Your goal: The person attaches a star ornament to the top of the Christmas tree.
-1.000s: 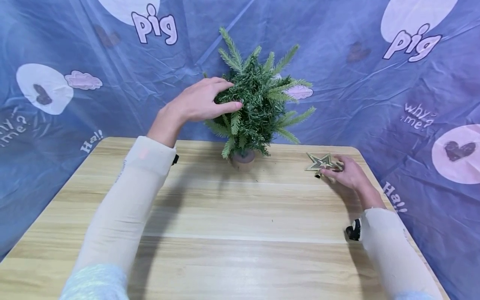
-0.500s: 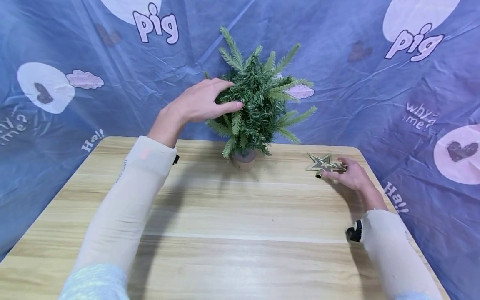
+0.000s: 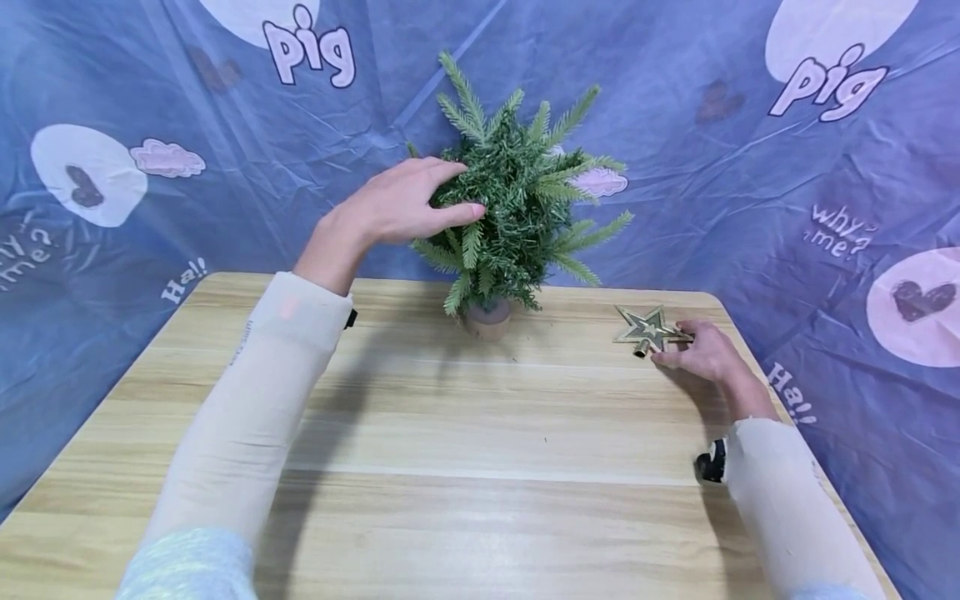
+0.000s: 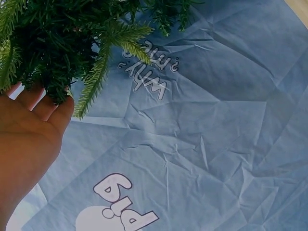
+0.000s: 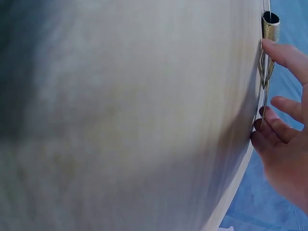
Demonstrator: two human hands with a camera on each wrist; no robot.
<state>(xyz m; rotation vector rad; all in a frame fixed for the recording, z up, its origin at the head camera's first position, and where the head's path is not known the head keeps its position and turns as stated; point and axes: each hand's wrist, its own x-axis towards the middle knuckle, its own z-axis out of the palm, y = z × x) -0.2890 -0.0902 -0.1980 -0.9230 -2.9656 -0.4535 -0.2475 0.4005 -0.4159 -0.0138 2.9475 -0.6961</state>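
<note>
A small green artificial Christmas tree (image 3: 517, 208) stands upright on its round wooden base (image 3: 487, 321) at the back of the table. My left hand (image 3: 412, 198) rests against its left side, fingers loosely extended, and their tips disappear into the foliage. From below, the left wrist view shows the palm and fingers (image 4: 60, 113) touching the branches. Flat on the table at the back right lies a gold star tree topper (image 3: 649, 330) with a short tube. My right hand (image 3: 703, 350) holds its right side between thumb and fingers; in the right wrist view the tube (image 5: 271, 29) points beyond the fingertips.
The light wooden table (image 3: 480, 425) ends at a blue printed cloth (image 3: 675, 167), which hangs behind and along both sides. The tree's upper branches stand close to that cloth. My right forearm (image 3: 795, 500) lies near the table's right edge.
My right thumb has shifted right, from beside the star's tube to its lower right point. The star has moved very slightly right. My left hand and the tree have stayed in place.
</note>
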